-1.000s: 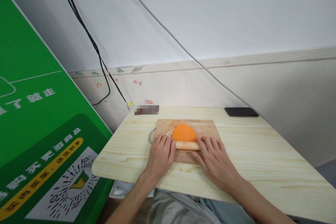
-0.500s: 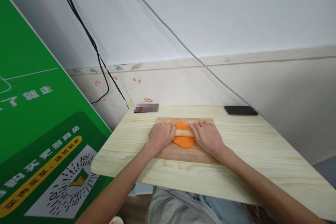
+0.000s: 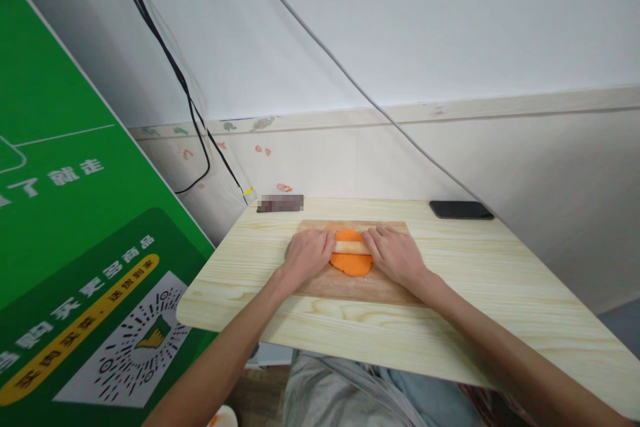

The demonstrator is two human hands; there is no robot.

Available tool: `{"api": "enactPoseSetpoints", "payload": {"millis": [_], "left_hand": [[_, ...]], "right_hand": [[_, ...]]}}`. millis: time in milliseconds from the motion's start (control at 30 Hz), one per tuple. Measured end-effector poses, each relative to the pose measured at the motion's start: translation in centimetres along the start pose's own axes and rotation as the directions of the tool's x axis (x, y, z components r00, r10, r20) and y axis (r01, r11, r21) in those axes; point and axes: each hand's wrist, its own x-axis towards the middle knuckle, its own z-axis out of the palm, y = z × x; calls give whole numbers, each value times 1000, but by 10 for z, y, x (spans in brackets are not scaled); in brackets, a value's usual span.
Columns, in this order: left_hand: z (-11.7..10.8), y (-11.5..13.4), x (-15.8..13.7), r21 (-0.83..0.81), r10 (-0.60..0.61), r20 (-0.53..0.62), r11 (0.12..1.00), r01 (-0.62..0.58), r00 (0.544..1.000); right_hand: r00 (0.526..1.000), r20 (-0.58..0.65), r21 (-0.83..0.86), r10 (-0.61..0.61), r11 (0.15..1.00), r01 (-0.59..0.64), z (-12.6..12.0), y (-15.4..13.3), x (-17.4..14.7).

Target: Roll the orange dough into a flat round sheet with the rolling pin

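Note:
A pale wooden rolling pin (image 3: 351,247) lies across a flat, roundish sheet of orange dough (image 3: 353,265). My left hand (image 3: 311,252) is closed over the pin's left end, and my right hand (image 3: 393,252) over its right end. Both pin ends are hidden under my fingers. Dough shows above and below the pin. Beneath it all is a wooden board (image 3: 345,288) on the light wood-grain table. Behind my left hand, the edge of a round metallic-looking thing (image 3: 287,251) peeks out, mostly covered.
At the back right of the table (image 3: 480,280) lies a black phone (image 3: 461,209). A dark, pixelated flat item (image 3: 280,203) sits at the back left. A grey cable (image 3: 340,67) runs down the wall, with black cables (image 3: 165,47) further left. A green printed panel (image 3: 100,213) leans on the left.
The camera view has shifted slightly. Both hands stay on the rolling pin, which remains across the dough; any roll is too small to tell.

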Motion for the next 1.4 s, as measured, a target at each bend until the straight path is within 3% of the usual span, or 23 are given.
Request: {"api": "enactPoseSetpoints", "payload": {"millis": [133,267,467,667,900,1167,1400], "left_hand": [[0,2,-20,18,131,-106,991,-130,986],[1,9,-37,27,94,-164,996,-91,982],[5,14,-52,8,78,-149,997,-78,986],[6,8,-44,-84,114,-163,988,-129,980],[11,0,-28,-77,138,-135,986,-150,981],[9,1,-17,-54,153,-131,985,-161,980],[9,2,-22,-62,146,-140,986,-155,979]], "right_hand": [[998,-63,6,23,1000,-23,-2,-9,-17],[994,-112,-30,8,999,-11,-5,-20,-35],[993,-118,-15,-28,1000,26,-7,-28,-50],[989,-139,64,-55,996,65,-5,-16,-30],[992,-115,61,-55,996,62,3,2,3],[1000,17,8,3,1000,-3,13,14,39],[999,5,47,39,998,-39,12,12,34]]}}
